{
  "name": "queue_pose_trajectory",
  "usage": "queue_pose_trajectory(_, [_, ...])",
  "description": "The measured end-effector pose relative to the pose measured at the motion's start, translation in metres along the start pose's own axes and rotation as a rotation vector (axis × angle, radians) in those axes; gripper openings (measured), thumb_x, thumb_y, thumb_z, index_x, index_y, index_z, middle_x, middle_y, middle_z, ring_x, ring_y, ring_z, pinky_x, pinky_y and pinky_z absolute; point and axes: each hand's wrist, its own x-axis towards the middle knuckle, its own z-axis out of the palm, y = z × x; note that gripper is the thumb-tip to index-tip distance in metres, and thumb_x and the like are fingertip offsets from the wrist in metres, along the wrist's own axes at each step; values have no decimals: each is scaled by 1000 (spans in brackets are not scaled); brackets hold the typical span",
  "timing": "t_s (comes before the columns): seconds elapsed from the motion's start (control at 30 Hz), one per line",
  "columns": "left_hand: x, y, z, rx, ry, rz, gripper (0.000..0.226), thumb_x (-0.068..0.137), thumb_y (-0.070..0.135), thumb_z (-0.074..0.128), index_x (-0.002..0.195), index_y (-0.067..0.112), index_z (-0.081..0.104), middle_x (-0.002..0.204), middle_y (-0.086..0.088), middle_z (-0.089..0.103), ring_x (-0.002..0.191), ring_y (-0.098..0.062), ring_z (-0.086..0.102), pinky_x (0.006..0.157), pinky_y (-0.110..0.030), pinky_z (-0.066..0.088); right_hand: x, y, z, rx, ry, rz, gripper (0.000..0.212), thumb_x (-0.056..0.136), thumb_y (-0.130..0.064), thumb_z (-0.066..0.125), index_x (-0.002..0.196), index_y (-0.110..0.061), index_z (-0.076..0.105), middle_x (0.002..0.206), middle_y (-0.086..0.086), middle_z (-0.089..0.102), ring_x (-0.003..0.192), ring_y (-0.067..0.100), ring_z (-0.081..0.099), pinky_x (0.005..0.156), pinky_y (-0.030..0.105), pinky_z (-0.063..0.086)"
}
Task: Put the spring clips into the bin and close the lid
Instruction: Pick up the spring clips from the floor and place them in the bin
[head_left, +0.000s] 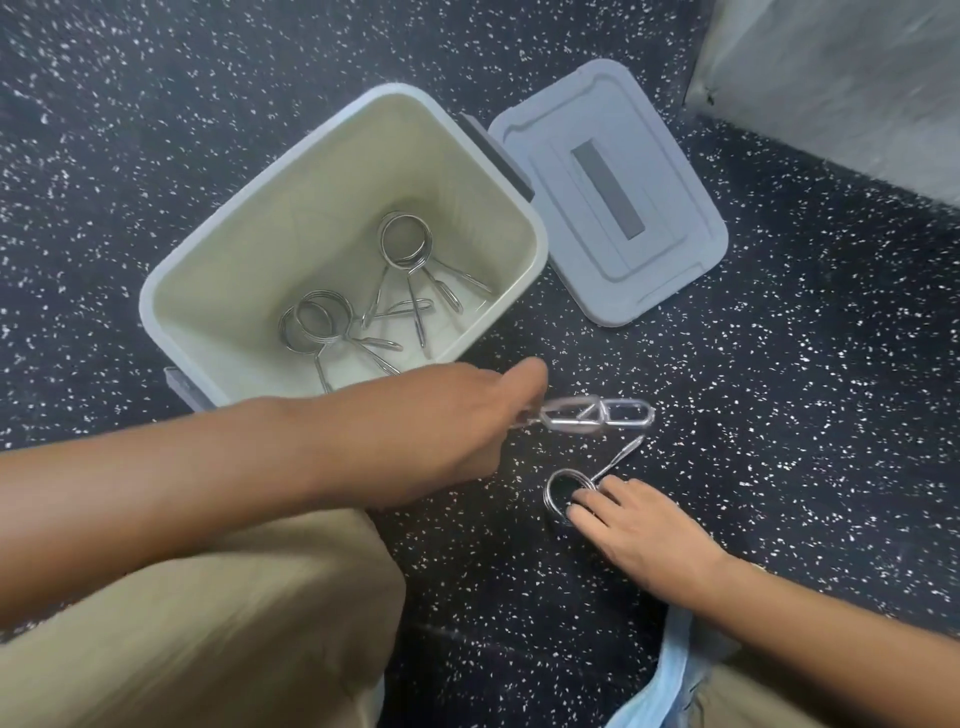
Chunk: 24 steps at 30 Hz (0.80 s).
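Spring clip (597, 415) in left hand (457, 415)

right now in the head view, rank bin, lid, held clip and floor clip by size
1. bin
2. lid
3. held clip and floor clip: they look alike and both are partly covered, so they stay unranked

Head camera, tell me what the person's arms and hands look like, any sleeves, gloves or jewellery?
Both forearms are bare as far as the frame shows, with no sleeves in view. The left hand and right hand are ungloved, and no rings show on the fingers. A small pale speck at the right wrist is too small to identify. The legs wear khaki trousers.
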Motion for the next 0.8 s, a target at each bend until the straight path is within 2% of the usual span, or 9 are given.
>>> queue_pose_trajectory(0.13, [-8, -10, -32, 102, -14, -88, 27, 94, 20, 48, 92, 24, 21, 71, -4, 49, 63, -22, 46, 58, -43, 43, 10, 0, -15, 68, 136, 42, 20, 86, 1, 53, 100, -11, 59, 92, 4, 65, 74, 23, 52, 58, 36, 50])
queue_pose_trajectory(0.17, [-12, -16, -39, 151, -2, -92, 27, 93, 20, 48, 95, 24, 21, 70, -6, 50, 63, -25, 47, 59, -48, 45, 13, 0, -21, 85, 204, 63, 15, 93, -2, 49, 97, -11, 61, 88, 3, 65, 71, 22, 51, 56, 36, 49])
queue_pose_trajectory(0.23, [-19, -30, -49, 271, 30, -61, 28, 91, 26, 46, 105, 24, 21, 72, -7, 54, 64, -30, 51, 63, -53, 48, 20, -1, -36, 127, 314, 93, 25, 102, -10, 40, 93, -11, 63, 84, 2, 64, 68, 21, 50, 54, 34, 47])
queue_pose_trajectory(0.33, [-26, -49, -65, 415, 17, -130, 33, 93, 37, 46, 108, 25, 19, 77, -10, 63, 67, -32, 59, 67, -50, 54, 27, -1, -62, 115, 386, 103, 10, 93, -2, 56, 94, -9, 63, 81, 3, 61, 68, 21, 48, 54, 34, 46])
queue_pose_trajectory(0.4, [-31, -58, -75, 512, 18, -241, 35, 95, 43, 44, 109, 22, 22, 74, -7, 60, 63, -26, 59, 66, -45, 55, 31, -2, -79, 127, 461, 126, 14, 97, -4, 52, 92, -8, 64, 77, 3, 59, 66, 23, 48, 52, 36, 47])
queue_pose_trajectory(0.5, [-39, -73, -88, 735, 18, -324, 25, 95, 30, 47, 109, 15, 33, 75, -4, 52, 66, -22, 55, 64, -41, 55, 38, -4, -105, 171, 614, 167, 18, 99, -12, 54, 87, -7, 66, 72, 3, 54, 62, 22, 46, 48, 34, 46])
queue_pose_trajectory(0.6, [-39, -94, -87, 809, -24, -384, 12, 96, 18, 50, 106, 16, 44, 77, -1, 51, 68, -18, 51, 59, -37, 53, 42, -3, -121, 181, 690, 176, 18, 99, -17, 57, 93, -4, 67, 76, 5, 59, 64, 22, 49, 50, 34, 50])
queue_pose_trajectory(0.7, [-30, -113, -73, 878, -148, -314, 8, 97, 11, 46, 99, 17, 42, 80, 3, 54, 79, -20, 52, 72, -39, 56, 46, -2, -136, 191, 739, 159, 18, 99, -17, 59, 100, -1, 67, 82, 7, 64, 69, 23, 53, 57, 37, 53])
queue_pose_trajectory(0.8, [-13, -123, -57, 966, -277, -246, 21, 99, 8, 42, 118, 13, 51, 96, -1, 56, 88, -21, 54, 80, -29, 50, 52, -3, -155, 177, 809, 158, 18, 97, -16, 62, 100, 2, 67, 82, 9, 64, 69, 25, 54, 62, 37, 51])
